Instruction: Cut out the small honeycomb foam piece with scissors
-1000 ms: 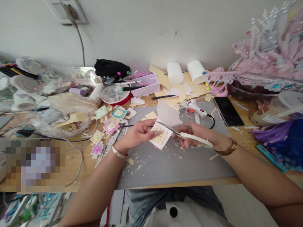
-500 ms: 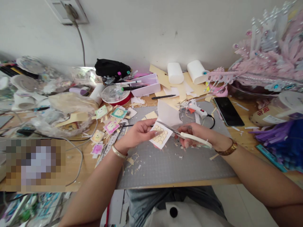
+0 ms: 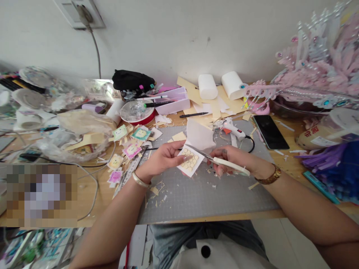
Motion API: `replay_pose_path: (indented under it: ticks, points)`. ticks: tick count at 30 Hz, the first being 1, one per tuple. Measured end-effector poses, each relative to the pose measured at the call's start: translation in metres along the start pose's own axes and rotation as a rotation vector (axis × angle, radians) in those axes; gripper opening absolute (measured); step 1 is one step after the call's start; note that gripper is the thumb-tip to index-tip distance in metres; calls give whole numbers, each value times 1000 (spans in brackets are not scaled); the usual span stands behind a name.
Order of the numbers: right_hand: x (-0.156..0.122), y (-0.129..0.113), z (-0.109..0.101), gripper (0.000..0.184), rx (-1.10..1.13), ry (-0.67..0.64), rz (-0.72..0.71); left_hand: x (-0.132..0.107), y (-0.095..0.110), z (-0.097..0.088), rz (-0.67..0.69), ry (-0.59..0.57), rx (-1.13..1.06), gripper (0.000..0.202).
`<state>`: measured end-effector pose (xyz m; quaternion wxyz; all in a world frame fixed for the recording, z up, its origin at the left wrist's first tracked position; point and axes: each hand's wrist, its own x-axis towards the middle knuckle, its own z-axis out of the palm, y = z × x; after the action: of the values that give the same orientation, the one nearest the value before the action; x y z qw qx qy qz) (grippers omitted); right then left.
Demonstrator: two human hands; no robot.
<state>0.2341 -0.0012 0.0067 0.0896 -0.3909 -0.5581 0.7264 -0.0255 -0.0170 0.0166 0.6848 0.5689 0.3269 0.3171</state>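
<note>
Between the thumb and fingers of my left hand (image 3: 172, 155) is a white card (image 3: 192, 168) covered with rounded cream pieces. My right hand (image 3: 224, 160) grips white-handled scissors (image 3: 227, 163), whose blades point left along the card's upper edge. The handles look closed or nearly so. A larger white sheet of paper (image 3: 198, 135) extends up behind the blades; whether it is joined to the card I cannot tell. Below both hands lies a grey cutting mat (image 3: 213, 201) scattered with small paper scraps.
Small coloured cards with drawn faces (image 3: 131, 150) lie left of the mat beside a metal ruler (image 3: 130, 170). A glue gun (image 3: 234, 129) and a phone (image 3: 270, 131) are at the right. Farther right stands a drink cup (image 3: 328, 130); a red-rimmed dish (image 3: 137, 112) sits behind.
The scissor handles have shifted very slightly to the left with my right hand. My left hand and the card stay almost still.
</note>
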Motion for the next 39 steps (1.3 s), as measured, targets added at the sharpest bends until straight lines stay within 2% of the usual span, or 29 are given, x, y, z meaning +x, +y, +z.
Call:
replay_pose_path:
  ticks: [9,16,20,24,26,31,35,39]
  points:
    - [-3,-7,5,35,-9,41,45,0,-1,-1,-29,4,48,58]
    - [-7,-13,0,25,128,64,61,-1,0,-7,-40,18,156,74]
    - [-9,-18,3,27,257,189,-40,-2,4,-6,-43,-37,210,87]
    - [-6,-16,18,43,175,378,-171,-2,4,6,-48,-136,281,95]
    - [-3,-14,27,50,144,362,-174,-3,1,13,-35,-145,353,94]
    - [0,-7,36,51,99,299,-136,-4,-8,22,22,-188,516,90]
    - [2,0,34,50,53,307,-122,-5,-10,23,12,-226,536,91]
    - [3,1,36,42,52,345,-137,-5,-7,23,-34,-188,512,93]
